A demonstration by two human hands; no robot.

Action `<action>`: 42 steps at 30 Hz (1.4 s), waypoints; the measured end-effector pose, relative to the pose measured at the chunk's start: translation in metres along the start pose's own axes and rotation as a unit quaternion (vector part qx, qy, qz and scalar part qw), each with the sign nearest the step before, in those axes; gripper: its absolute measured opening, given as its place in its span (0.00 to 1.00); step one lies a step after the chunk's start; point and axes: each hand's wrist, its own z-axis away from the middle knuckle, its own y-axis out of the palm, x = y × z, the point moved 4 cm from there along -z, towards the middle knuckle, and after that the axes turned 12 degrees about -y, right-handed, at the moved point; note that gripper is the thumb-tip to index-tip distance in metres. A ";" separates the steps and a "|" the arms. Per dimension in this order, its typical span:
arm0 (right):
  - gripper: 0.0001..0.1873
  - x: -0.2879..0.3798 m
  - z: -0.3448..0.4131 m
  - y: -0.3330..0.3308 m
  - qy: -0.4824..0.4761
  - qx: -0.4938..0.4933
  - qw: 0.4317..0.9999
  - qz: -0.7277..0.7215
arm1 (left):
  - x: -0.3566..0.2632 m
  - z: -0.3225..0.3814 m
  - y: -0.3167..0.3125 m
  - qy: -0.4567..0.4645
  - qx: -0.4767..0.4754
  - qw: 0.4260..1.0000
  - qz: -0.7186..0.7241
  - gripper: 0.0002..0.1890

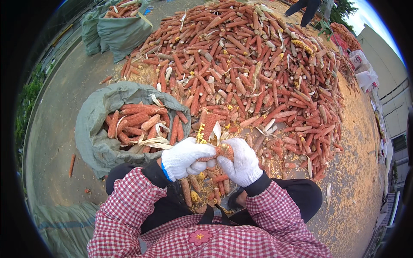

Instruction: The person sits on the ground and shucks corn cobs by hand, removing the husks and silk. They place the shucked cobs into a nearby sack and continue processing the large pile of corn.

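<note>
My left hand (188,158), in a white knit glove, is closed around a reddish corn cob (208,127) that stands up from the fist, with a row of yellow kernels on its left edge and a pale husk strip beside it. My right hand (240,161), gloved alike, grips another cob piece (225,151) whose end points at the left hand; the fingers hide part of both. Below the hands, between my knees, cobs (186,192) and loose kernels lie on the ground. Left of my left hand stands an open green woven sack (93,129) holding red cobs.
A large heap of corn cobs (238,61) rises ahead. Filled green sacks (122,32) stand at the back left. Loose kernels (355,161) spread over the ground at right. Another person's legs (306,9) show at the top right. A flattened green sack (64,225) lies lower left.
</note>
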 end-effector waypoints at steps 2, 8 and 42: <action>0.23 -0.011 0.006 0.008 0.044 -0.047 0.998 -0.007 | 0.000 -0.001 0.003 0.016 -0.035 0.998 -0.054 0.09; 0.23 -0.074 0.025 0.035 0.283 -0.045 0.919 -0.272 | 0.004 0.003 0.043 0.200 -0.173 0.710 -0.653 0.17; 0.22 -0.027 -0.004 0.096 0.328 -0.163 0.788 -0.496 | -0.006 -0.027 -0.008 0.306 -0.159 0.917 0.203 0.16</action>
